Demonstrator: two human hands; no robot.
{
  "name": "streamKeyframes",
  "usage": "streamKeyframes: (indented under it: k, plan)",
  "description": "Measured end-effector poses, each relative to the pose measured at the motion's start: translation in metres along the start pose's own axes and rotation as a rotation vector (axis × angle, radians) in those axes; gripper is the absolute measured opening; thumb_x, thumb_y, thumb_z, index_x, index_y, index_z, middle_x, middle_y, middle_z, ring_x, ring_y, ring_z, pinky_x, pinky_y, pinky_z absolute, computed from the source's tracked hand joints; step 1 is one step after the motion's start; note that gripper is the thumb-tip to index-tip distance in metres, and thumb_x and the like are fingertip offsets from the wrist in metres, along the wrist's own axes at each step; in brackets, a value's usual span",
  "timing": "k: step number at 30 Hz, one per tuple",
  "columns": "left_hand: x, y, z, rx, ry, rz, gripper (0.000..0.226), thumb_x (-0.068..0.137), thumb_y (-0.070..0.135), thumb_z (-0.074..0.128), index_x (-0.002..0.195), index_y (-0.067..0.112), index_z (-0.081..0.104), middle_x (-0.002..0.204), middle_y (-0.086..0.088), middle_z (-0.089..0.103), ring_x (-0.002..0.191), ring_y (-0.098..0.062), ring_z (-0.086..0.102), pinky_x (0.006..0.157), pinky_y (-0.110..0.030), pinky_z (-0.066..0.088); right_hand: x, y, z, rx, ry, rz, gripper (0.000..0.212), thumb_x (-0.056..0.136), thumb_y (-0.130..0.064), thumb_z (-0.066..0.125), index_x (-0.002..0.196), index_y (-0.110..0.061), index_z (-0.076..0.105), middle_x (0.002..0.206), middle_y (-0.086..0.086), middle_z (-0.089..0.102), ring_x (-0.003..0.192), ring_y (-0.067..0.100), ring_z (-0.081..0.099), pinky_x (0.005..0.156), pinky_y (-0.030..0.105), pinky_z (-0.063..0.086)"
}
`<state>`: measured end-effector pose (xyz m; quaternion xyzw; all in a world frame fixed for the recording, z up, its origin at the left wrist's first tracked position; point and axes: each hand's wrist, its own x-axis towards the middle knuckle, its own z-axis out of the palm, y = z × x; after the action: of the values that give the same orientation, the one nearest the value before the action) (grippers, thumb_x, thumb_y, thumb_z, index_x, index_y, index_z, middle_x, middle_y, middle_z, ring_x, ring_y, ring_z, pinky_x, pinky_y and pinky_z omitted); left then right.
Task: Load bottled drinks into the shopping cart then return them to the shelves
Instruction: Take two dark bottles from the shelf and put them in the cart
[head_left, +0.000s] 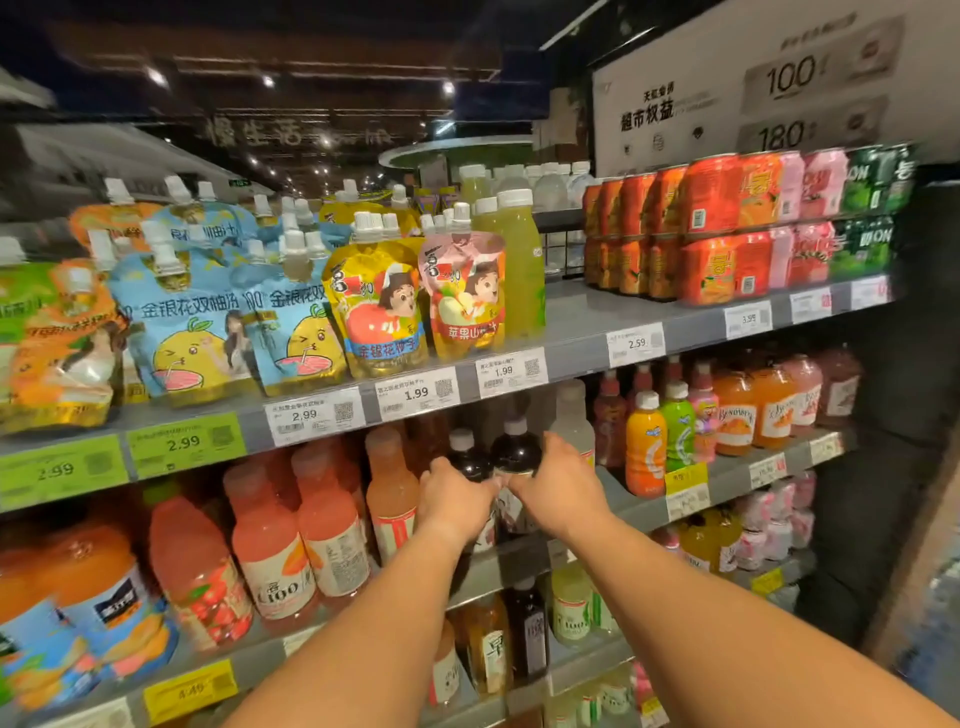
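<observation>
I have both hands out in front of me on the middle shelf (727, 470) of grey metal. My left hand (457, 499) is wrapped round the dark, white-capped plastic bottle on the left (467, 457), and my right hand (558, 488) is curled round its twin, the dark white-capped bottle on the right (515, 449). The two bottles stand upright side by side, touching or nearly so, with their long axes vertical, and my fingertips almost meet between them. Each bottle lies straight ahead of its own hand, so neither arm is nearer. The shopping cart is out of view. I cannot tell whether these are going in or coming out; either way, I judge the move runs along my forearms, under the upper shelf's strip of white price tags (415, 392)
</observation>
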<state>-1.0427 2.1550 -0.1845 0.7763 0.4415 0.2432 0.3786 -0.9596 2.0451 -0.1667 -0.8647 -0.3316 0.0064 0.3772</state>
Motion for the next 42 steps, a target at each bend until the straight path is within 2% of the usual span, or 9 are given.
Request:
streamKeyframes:
  k: [6,10,14,19,26,30,34,37,42]
  plan:
    - [0.022,0.003,0.01,0.06,0.002,-0.062,0.05,0.074,0.043,0.08,0.107,0.009,0.065,0.111,-0.011,0.065,0.097,-0.029,0.065,0.085,-0.037,0.055,0.047,0.002,0.013,-0.081,-0.115,0.012,0.056,0.078,-0.046,0.071,0.113,-0.008,0.052,0.115,0.011,0.058,0.103,0.031,0.06,0.072,0.029,0.039]
    - [0.027,0.006,0.014,0.101,0.022,-0.096,0.04,0.077,0.039,0.078,0.102,0.008,0.07,0.102,-0.01,0.069,0.087,-0.027,0.068,0.077,-0.036,0.058,0.063,0.004,0.02,-0.059,-0.181,-0.004,0.035,0.077,-0.04,0.071,0.094,-0.012,0.057,0.1,0.01,0.065,0.08,0.025,0.058,0.067,0.027,0.043]
    - [0.024,0.008,0.015,0.129,0.07,-0.089,0.039,0.077,0.039,0.08,0.101,0.011,0.07,0.101,-0.008,0.069,0.086,-0.024,0.067,0.067,-0.03,0.052,0.066,0.011,0.021,-0.019,-0.212,-0.035,0.034,0.076,-0.038,0.073,0.095,-0.013,0.059,0.094,0.006,0.064,0.078,0.022,0.059,0.06,0.025,0.043]
    - [0.0,0.012,0.02,0.073,0.151,-0.018,0.05,0.074,0.032,0.082,0.113,0.014,0.056,0.112,-0.003,0.056,0.102,-0.025,0.062,0.086,-0.033,0.051,0.055,0.021,0.011,0.047,-0.141,-0.069,0.039,0.076,-0.035,0.075,0.102,-0.013,0.056,0.101,0.006,0.06,0.086,0.023,0.059,0.065,0.027,0.042]
    - [-0.04,0.028,0.011,-0.005,0.258,0.135,0.061,0.072,0.024,0.083,0.124,0.023,0.051,0.113,0.007,0.049,0.103,-0.009,0.047,0.089,-0.021,0.036,0.027,0.023,-0.017,0.161,-0.032,-0.207,0.043,0.075,-0.033,0.076,0.111,-0.02,0.056,0.107,0.001,0.06,0.095,0.021,0.061,0.073,0.03,0.049]
    - [-0.067,0.035,-0.008,-0.051,0.323,0.138,0.067,0.066,0.029,0.086,0.125,0.028,0.054,0.117,0.006,0.06,0.106,-0.013,0.056,0.088,-0.023,0.04,0.009,0.007,-0.039,0.171,-0.021,-0.265,0.052,0.073,-0.037,0.076,0.119,-0.02,0.057,0.114,0.0,0.061,0.103,0.021,0.06,0.084,0.039,0.053]
    - [-0.102,0.019,-0.042,-0.045,0.363,0.096,0.059,0.059,0.04,0.085,0.112,0.035,0.059,0.107,0.01,0.068,0.101,-0.015,0.063,0.09,-0.035,0.051,-0.027,-0.012,-0.044,0.147,-0.047,-0.323,0.045,0.068,-0.046,0.072,0.107,-0.027,0.059,0.105,-0.005,0.063,0.094,0.019,0.062,0.077,0.037,0.054]
    - [-0.132,-0.007,-0.075,-0.046,0.434,0.034,0.046,0.055,0.047,0.079,0.095,0.039,0.058,0.098,0.011,0.07,0.094,-0.018,0.066,0.083,-0.035,0.053,-0.068,-0.032,-0.026,0.154,-0.101,-0.381,0.039,0.066,-0.053,0.068,0.097,-0.031,0.058,0.096,-0.007,0.062,0.085,0.017,0.061,0.071,0.034,0.052]
    - [-0.199,-0.074,-0.146,-0.033,0.544,-0.104,0.052,0.059,0.041,0.082,0.107,0.032,0.063,0.103,0.006,0.07,0.097,-0.021,0.065,0.085,-0.035,0.053,-0.15,-0.09,0.025,0.192,-0.225,-0.47,0.037,0.069,-0.051,0.069,0.097,-0.028,0.062,0.094,-0.003,0.066,0.087,0.022,0.063,0.066,0.03,0.045]
